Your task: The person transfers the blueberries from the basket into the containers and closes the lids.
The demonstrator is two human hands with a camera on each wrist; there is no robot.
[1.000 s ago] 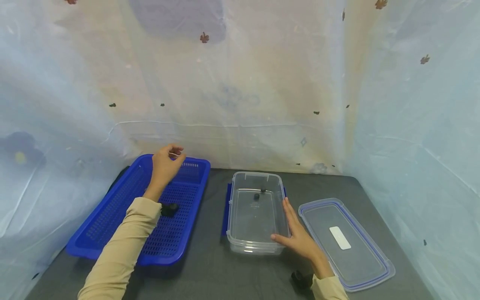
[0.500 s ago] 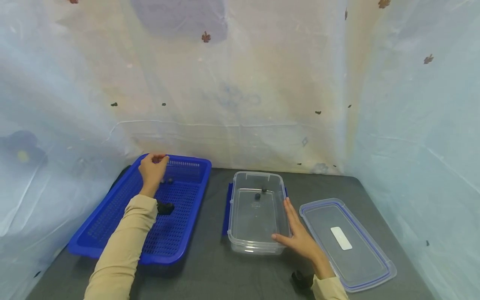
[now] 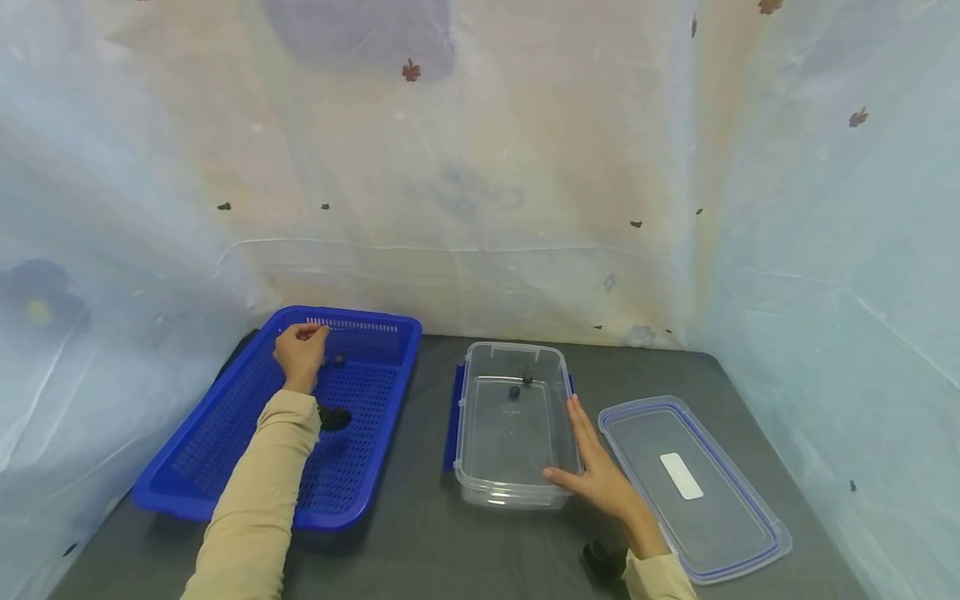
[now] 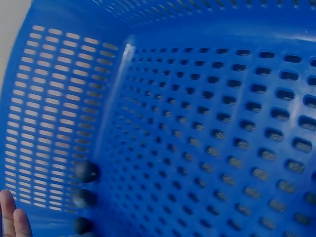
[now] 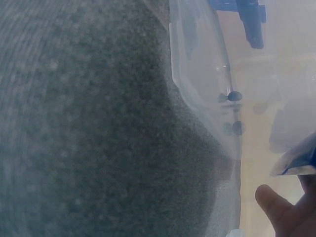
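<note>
A blue, slotted plastic basket (image 3: 372, 382) stands left of a clear, round-cornered container (image 3: 498, 442) and a translucent lid (image 3: 720, 510) with blue edging. Over the basket's far end the left hand (image 3: 300, 354) has curled fingers, their grip impossible to tell; the right hand (image 3: 602, 479) lays straight fingers against the container. The lid's white label (image 3: 681, 477) is too small to read, and dark round balls (image 4: 86, 171) lie in basket and container.

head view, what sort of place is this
Probably a small indoor work booth: pale patterned sheeting hangs behind and to both sides of a dark table, with a blue basket and clear container on it.
</note>
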